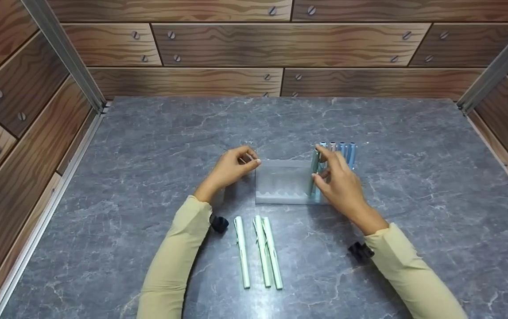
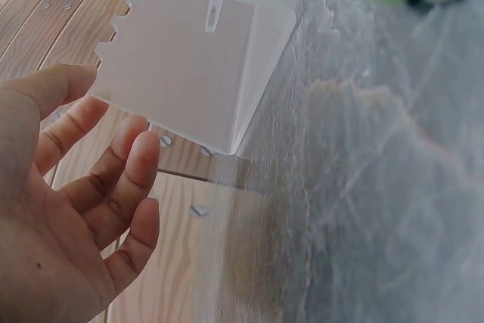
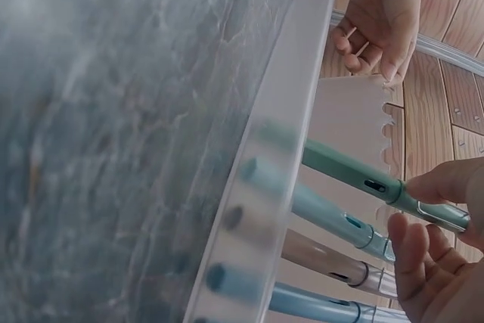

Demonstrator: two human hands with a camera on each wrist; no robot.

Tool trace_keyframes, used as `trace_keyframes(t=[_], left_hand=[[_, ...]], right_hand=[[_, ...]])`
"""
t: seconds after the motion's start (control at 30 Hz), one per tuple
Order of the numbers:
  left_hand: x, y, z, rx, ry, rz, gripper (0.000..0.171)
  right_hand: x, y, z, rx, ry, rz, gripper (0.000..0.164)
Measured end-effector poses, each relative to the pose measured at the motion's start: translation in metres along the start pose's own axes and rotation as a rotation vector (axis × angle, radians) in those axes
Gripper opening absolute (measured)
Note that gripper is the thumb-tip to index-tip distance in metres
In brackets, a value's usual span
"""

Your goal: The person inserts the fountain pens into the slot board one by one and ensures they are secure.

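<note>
A frosted, see-through pen stand (image 1: pixel 282 179) with a notched upper edge stands on the table. My left hand (image 1: pixel 231 167) pinches its upper left corner between thumb and index finger; the other fingers curl loosely in the left wrist view. Between the thumb and fingers of my right hand (image 1: pixel 344 184) is a dark green pen (image 3: pixel 348 168), held near its cap end. Its lower end sits behind the stand's front lip. Beside it in the stand lean a light blue pen (image 3: pixel 325 213), a brown pen (image 3: pixel 318 256) and blue pens (image 3: pixel 314 304), partly hidden by my right hand.
Three pale green pens (image 1: pixel 242 252) lie on the grey marbled table (image 1: pixel 147 248) in front of the stand, two of them side by side. Wood-patterned walls (image 1: pixel 218 44) with metal corner posts (image 1: pixel 65 53) enclose the table's back and sides.
</note>
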State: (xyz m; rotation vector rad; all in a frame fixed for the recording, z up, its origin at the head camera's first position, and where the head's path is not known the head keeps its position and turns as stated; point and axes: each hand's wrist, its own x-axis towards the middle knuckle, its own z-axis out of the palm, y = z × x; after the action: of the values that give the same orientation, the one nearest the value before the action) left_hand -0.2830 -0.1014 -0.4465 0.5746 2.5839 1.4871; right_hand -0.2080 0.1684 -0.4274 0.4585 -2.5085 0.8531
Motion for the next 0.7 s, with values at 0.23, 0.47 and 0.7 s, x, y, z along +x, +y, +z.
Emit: trace_keyframes(t=[0.23,0.47,0.7], left_hand=[[0.0,-0.0003,0.0007,0.0,0.007,0.002,0.016],[0.0003,0.0004,0.0007,0.002,0.011,-0.003,0.014],[0.0005,0.0005,0.0005,0.006,0.012,-0.007,0.014]], right_hand=[[0.0029,0.0017,-0.0004,-0.036,-0.02,0.01,0.067],[0.0052,0.001,-0.0014,-0.041,-0.06,0.03,0.069],[0.0036,0.0018,-0.001,-0.023,-0.053,0.027,0.069]])
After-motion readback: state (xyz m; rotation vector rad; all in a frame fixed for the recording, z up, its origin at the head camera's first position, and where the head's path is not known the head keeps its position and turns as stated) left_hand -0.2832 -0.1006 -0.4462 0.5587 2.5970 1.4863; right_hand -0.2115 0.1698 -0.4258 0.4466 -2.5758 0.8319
